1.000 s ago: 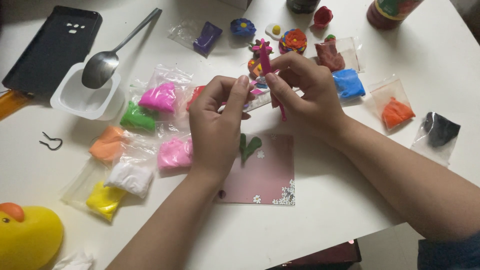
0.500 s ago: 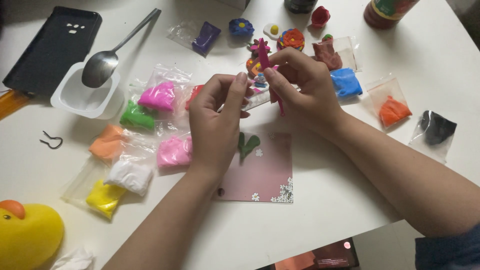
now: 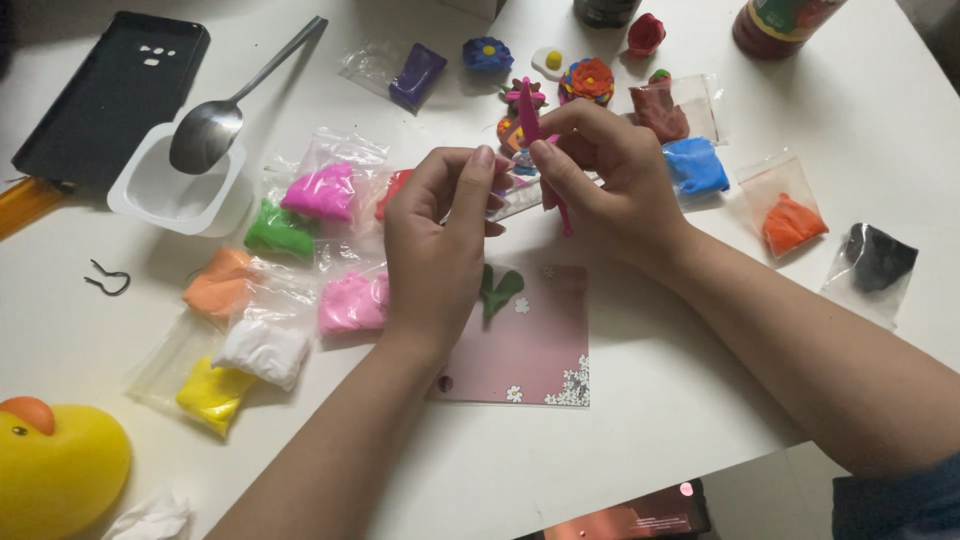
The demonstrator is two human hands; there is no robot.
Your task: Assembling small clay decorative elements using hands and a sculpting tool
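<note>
Two hands meet above the pink floral card (image 3: 530, 345), the only view being the head camera looking down on a white table (image 3: 700, 430). The right hand (image 3: 610, 175) pinches a slim magenta modelling tool (image 3: 545, 160) between thumb and fingers, upright and a little tilted, its tip above the card's far edge. The left hand (image 3: 440, 235) is curled, fingertips pressed together just beside the tool; what it pinches is too hidden to tell — perhaps a small bit of clay.

That tool looks light, stiff and smooth — likely plastic. I judge a pencil-like grip near the middle would suit it, as a hold near the tip could slip.

On the card itself lies a small green clay leaf shape (image 3: 498, 288), likely soft, easily dented and best lifted by its edges. Left of the card sit clay packets: pink (image 3: 352, 300), green (image 3: 278, 230), orange (image 3: 218, 282), white (image 3: 262, 350) and yellow (image 3: 212, 392). Beyond the card stand finished clay flowers (image 3: 588, 78); to the card's right, blue clay (image 3: 697, 165) in its bag. Far left of the card, a spoon (image 3: 210, 125) rests in a white cup (image 3: 180, 190).
</note>
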